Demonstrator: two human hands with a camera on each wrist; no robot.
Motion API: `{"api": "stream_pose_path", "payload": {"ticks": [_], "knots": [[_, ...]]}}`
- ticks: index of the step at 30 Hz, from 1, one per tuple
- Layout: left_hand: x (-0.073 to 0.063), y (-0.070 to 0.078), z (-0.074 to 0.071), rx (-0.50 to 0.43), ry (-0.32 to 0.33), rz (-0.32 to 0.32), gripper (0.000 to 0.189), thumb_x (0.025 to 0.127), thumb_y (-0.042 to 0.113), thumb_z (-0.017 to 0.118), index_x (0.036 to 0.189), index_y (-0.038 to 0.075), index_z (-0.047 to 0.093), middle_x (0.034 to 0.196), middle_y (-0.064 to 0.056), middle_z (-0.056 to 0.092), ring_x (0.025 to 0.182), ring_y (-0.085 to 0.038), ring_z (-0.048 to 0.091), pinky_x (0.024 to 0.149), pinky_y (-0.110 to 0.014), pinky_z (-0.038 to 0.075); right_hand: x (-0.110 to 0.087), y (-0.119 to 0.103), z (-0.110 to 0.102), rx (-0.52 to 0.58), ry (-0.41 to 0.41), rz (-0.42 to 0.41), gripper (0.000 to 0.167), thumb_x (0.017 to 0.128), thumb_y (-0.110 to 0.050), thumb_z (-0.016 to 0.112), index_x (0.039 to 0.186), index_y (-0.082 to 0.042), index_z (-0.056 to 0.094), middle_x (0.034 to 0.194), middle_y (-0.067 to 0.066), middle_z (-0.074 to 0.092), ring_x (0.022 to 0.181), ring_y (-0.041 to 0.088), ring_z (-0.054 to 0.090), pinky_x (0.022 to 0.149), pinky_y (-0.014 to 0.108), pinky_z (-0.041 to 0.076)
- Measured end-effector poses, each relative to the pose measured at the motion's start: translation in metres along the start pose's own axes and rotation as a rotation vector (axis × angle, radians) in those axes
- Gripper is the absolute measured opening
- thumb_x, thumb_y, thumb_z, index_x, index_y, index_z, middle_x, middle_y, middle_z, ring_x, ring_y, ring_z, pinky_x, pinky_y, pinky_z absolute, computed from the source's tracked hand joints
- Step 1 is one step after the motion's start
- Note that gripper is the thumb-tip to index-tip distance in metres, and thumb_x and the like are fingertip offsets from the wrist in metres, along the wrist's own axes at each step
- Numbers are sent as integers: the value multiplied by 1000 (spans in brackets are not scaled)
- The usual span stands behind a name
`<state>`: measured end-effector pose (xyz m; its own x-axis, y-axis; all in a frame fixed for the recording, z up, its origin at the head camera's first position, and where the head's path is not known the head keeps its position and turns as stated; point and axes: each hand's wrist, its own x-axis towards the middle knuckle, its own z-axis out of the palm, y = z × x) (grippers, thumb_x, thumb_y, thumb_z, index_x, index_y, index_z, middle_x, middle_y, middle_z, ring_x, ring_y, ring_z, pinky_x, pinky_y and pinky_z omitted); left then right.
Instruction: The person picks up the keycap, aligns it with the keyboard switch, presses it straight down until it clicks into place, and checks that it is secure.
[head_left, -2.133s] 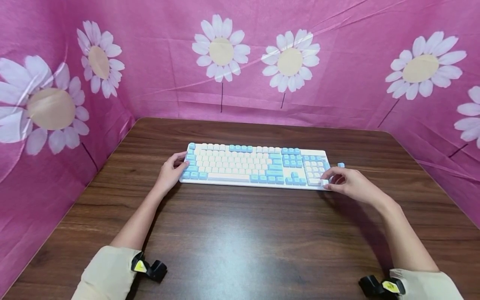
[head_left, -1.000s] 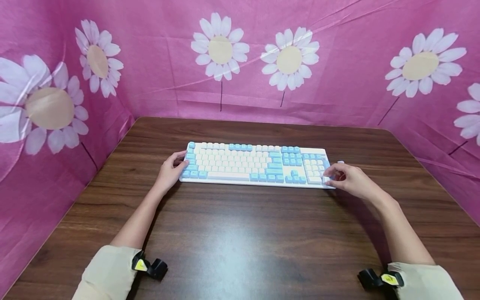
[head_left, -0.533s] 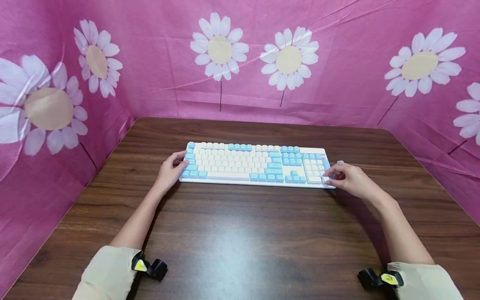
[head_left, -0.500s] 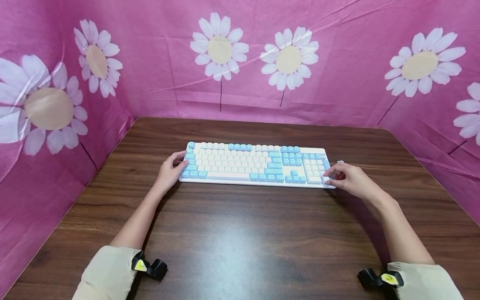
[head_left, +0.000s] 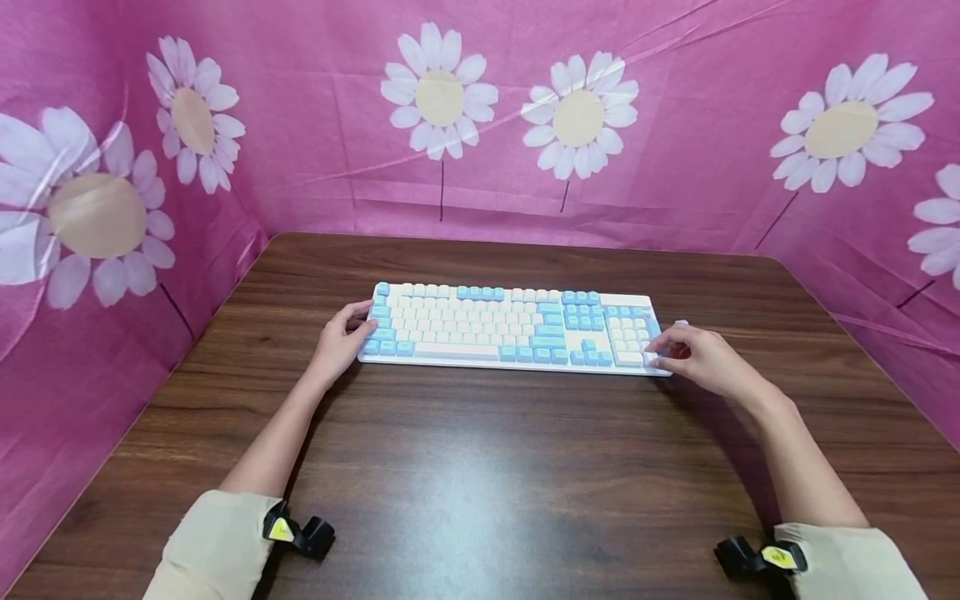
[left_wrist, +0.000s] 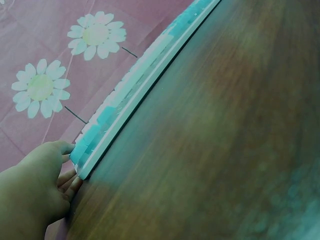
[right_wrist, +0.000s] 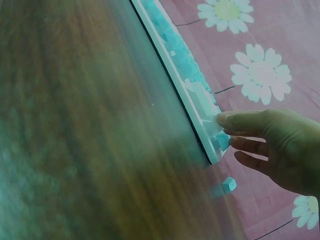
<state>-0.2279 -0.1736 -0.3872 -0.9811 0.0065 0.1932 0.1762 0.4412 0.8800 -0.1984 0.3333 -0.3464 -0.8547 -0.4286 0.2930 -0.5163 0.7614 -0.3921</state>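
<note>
A white and blue keyboard [head_left: 510,329] lies across the middle of the wooden table [head_left: 480,467]. My left hand [head_left: 358,327] grips its left end, with the thumb on the corner key and the fingers curled at the side [left_wrist: 70,162]. My right hand [head_left: 662,350] holds the right end. Its thumb lies on a white corner keycap [right_wrist: 218,121] and its fingers curl beside the keyboard edge [right_wrist: 200,107]. A loose blue keycap [head_left: 680,323] sits on the table just beyond the right hand, also seen as a keycap [right_wrist: 228,185] in the right wrist view.
Pink cloth walls with white daisies [head_left: 577,117] enclose the table on the left, back and right. Bare wood stretches between the keyboard and the table's near edge. Beige sleeves [head_left: 217,542] with black wrist mounts [head_left: 303,533] are at the bottom.
The right hand has shifted slightly back from the keyboard's front right corner to its right end. The left hand and keyboard have stayed still.
</note>
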Motion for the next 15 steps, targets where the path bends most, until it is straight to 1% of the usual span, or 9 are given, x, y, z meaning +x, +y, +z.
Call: {"api": "stream_pose_path", "payload": {"ticks": [7,12,15], "knots": [[1,1,0,1,0,5,38,93,9,53,127,-5,47,127,-22,49,107,-33,49,92,-40,36,1,0,0,-15,2,7,14,74,-6,76,85,-10,68,74,-5,57,66,10,51,58,24,43],[0,1,0,10,0,3,38,93,10,53,128,-5,47,126,-23,49,107,-33,48,92,-40,35,1,-2,-1,-31,-2,26,13,74,-9,76,85,-11,69,69,-6,49,62,8,43,55,25,36],[0,1,0,10,0,2,38,93,10,53,128,-5,47,127,-22,49,107,-33,48,93,-40,35,0,-2,-1,-38,-9,39,13,74,-11,77,85,-12,70,66,-6,46,59,7,39,55,26,33]]}}
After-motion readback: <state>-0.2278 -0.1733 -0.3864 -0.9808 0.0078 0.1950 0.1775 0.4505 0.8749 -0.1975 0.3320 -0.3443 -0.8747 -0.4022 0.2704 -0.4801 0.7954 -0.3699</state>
